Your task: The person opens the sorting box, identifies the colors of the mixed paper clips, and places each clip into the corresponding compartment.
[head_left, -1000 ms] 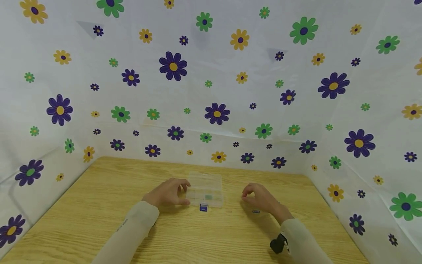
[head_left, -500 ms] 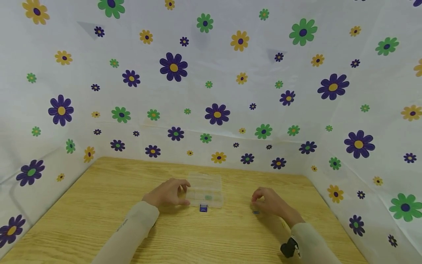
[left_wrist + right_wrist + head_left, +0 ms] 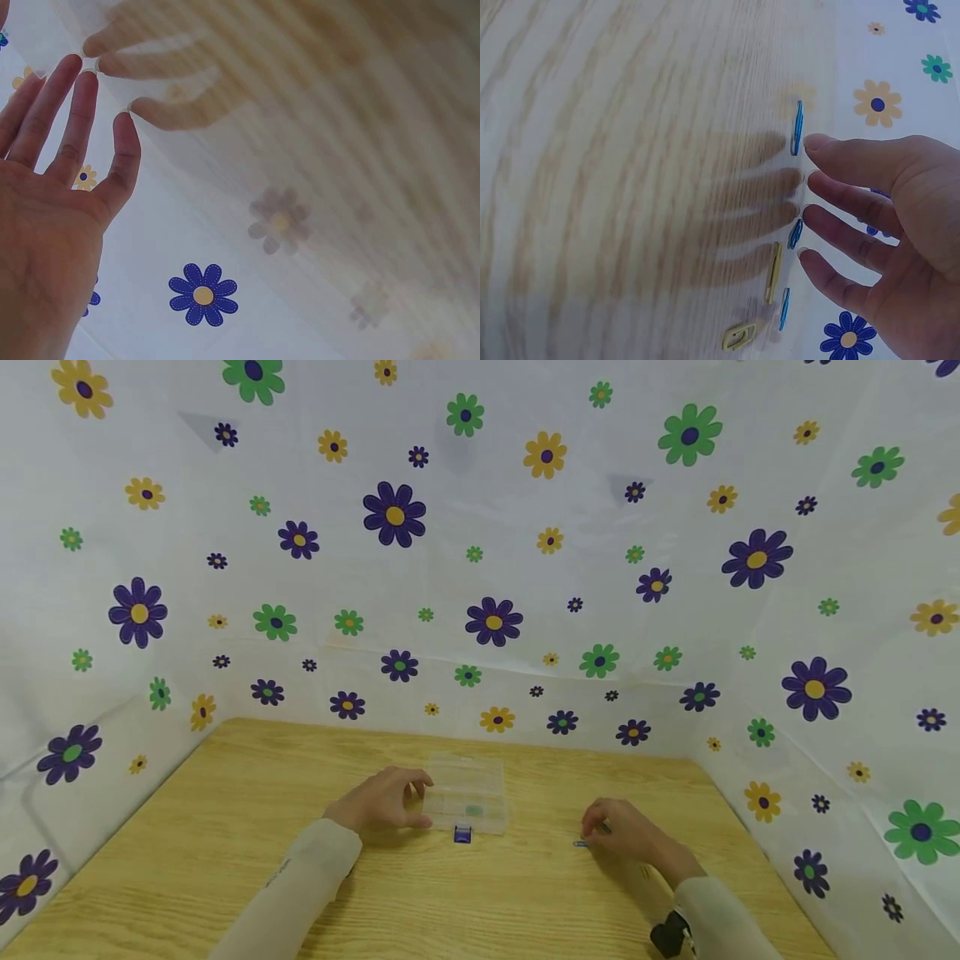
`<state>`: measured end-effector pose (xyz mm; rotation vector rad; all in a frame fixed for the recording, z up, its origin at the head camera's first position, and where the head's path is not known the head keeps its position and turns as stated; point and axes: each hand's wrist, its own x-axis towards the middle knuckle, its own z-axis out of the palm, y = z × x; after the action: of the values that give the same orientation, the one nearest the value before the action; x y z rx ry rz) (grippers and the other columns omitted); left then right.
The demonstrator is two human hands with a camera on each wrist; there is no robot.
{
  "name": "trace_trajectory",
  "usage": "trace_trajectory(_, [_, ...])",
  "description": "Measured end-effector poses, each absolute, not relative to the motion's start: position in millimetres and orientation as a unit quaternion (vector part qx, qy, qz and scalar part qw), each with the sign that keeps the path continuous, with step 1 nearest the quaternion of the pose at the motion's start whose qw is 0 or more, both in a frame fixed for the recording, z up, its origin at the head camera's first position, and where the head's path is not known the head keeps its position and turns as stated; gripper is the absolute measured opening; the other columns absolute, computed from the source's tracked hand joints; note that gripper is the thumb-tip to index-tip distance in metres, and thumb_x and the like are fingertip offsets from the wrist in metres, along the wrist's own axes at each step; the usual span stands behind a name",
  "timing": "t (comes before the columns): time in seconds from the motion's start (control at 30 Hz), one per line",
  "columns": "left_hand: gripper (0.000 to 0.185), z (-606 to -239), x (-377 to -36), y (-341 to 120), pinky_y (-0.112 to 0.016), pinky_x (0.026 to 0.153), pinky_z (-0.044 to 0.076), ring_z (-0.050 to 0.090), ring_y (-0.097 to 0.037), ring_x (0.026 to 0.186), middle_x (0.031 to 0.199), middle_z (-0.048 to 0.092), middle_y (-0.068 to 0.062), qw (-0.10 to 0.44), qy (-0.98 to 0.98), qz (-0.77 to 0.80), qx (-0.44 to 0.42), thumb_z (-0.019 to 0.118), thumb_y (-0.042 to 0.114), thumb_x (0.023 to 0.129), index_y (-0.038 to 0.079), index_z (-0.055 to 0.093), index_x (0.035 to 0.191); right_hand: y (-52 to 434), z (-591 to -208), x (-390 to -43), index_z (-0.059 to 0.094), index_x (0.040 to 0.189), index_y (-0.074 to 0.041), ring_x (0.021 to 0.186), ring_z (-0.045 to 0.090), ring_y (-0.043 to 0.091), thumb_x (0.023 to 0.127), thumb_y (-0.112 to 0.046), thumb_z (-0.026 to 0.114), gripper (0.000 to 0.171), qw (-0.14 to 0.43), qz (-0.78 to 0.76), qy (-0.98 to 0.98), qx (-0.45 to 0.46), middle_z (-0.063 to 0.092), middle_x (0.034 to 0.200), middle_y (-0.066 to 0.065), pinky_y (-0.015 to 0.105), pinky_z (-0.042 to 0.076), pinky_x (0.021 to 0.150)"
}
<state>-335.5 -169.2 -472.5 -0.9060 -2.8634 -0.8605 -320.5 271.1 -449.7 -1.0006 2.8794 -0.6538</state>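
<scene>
A clear plastic box (image 3: pixel 491 825) with compartments lies on the table, its lid (image 3: pixel 467 772) raised at the back. It has a purple-blue latch (image 3: pixel 462 834) in front and small greenish pieces (image 3: pixel 474 810) inside. My left hand (image 3: pixel 386 797) holds the box's left end, thumb at the near corner and index finger at the far one. In the left wrist view, my left fingertips (image 3: pixel 88 71) reach the tabletop. My right hand (image 3: pixel 626 835) hovers low over small paper clips, fingers loosely bent and apart; its thumb tip is close beside a blue paper clip (image 3: pixel 798 127).
Under and behind the right hand lie more blue paper clips (image 3: pixel 784 309) and a couple of yellow paper clips (image 3: pixel 773 274). The wooden table (image 3: pixel 450 910) is enclosed by white flowered sheeting (image 3: pixel 480 568). A dark wrist device (image 3: pixel 670 933) hangs under the right sleeve.
My right hand has moved right and toward me, away from the box, down to the blue paper clip, partly covering it. The left hand and box have stayed put.
</scene>
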Motion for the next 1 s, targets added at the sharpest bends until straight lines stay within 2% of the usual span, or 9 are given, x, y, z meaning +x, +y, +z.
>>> trace_trajectory(0.2, [0.065,-472.7,-334.1,-168.5,-0.045,0.093,0.053,0.063,-0.02,0.099,0.111,0.073,-0.004,0.011,-0.916,-0.276,-0.29,0.083,0.05,0.08,0.007,0.068,0.127,272.9,-454.5,-320.9,0.074,0.084,-0.013,0.091,0.063,0.016,0.088,-0.006,0.078,0.008,0.023,-0.216,0.925,-0.313,0.071,0.102,0.003,0.033,0.055,0.08])
trace_trajectory(0.6, [0.066,-474.7,-336.1,-168.7,-0.045,0.094,0.053,0.063,-0.018,0.099,0.11,0.073,-0.002,0.015,-0.918,-0.273,-0.288,0.084,0.053,0.079,0.009,0.068,0.126,270.0,-455.8,-316.4,0.074,0.079,-0.014,0.088,0.058,0.014,0.089,-0.01,0.079,0.012,0.009,-0.209,0.925,-0.318,0.067,0.106,0.009,0.03,0.051,0.076])
trace_trajectory(0.83, [0.067,-476.2,-336.9,-168.3,-0.044,0.094,0.053,0.063,-0.017,0.099,0.11,0.073,-0.002,0.015,-0.918,-0.273,-0.288,0.084,0.054,0.079,0.009,0.068,0.126,269.5,-454.3,-314.5,0.073,0.083,-0.011,0.085,0.055,0.014,0.09,-0.009,0.078,0.009,0.017,-0.216,0.921,-0.323,0.064,0.103,0.006,0.028,0.049,0.072])
trace_trajectory(1.0, [0.067,-476.8,-337.6,-168.6,-0.044,0.094,0.053,0.063,-0.017,0.099,0.109,0.073,-0.001,0.015,-0.919,-0.271,-0.287,0.084,0.054,0.079,0.009,0.068,0.126,269.5,-455.2,-315.4,0.072,0.082,-0.013,0.088,0.056,0.014,0.09,-0.009,0.078,0.011,0.016,-0.202,0.924,-0.325,0.063,0.104,0.006,0.028,0.049,0.075])
